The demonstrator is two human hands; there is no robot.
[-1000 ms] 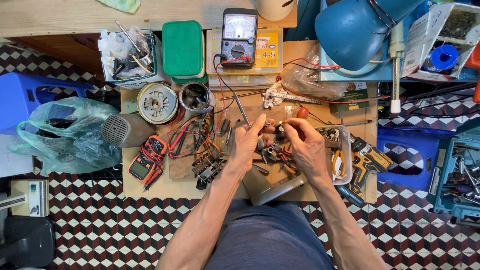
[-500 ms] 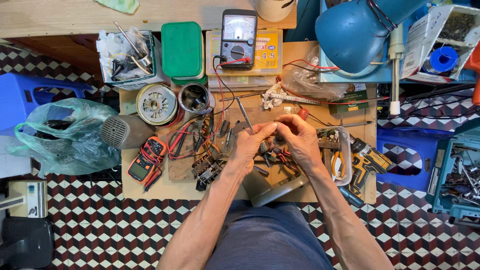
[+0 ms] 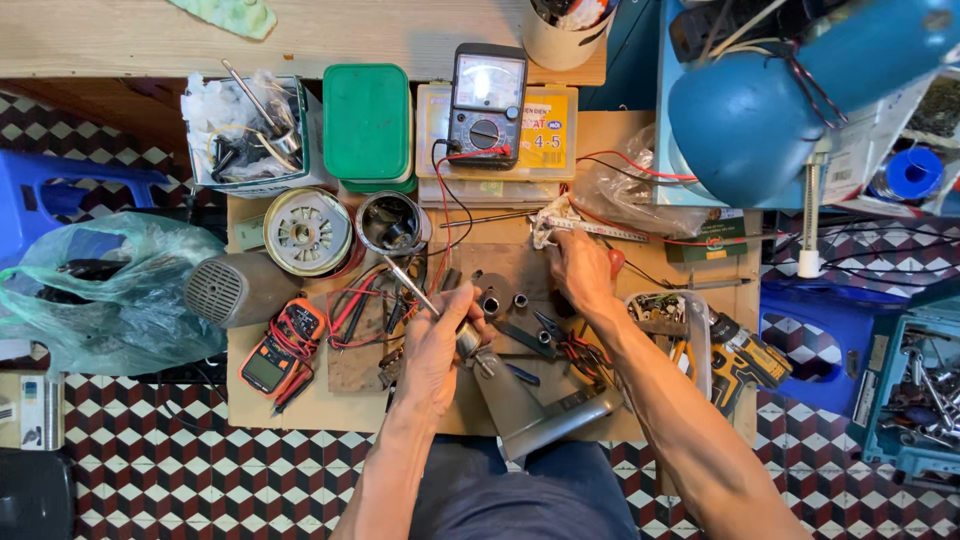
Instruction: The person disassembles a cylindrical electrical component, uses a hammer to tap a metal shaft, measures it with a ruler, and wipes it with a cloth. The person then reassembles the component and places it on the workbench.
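Clutter covers the low wooden worktable (image 3: 300, 400) from edge to edge, and I work in the middle of it. My left hand (image 3: 435, 345) is closed around a small metal cylinder with a thin steel shaft (image 3: 412, 287) that sticks out toward the upper left of the frame; it sits just left of centre. I judge this piece stiff, dense for its size and smooth, likely slick with grease, so the knurled or thicker body is the place to hold it, not the slender rod. My right hand (image 3: 582, 268), right of centre, rests palm down with fingers curled on small parts near a crumpled rag (image 3: 548, 215); whether it pinches anything I cannot tell. An orange multimeter (image 3: 280, 345) lies at lower left, a cordless drill (image 3: 745, 355) at right.
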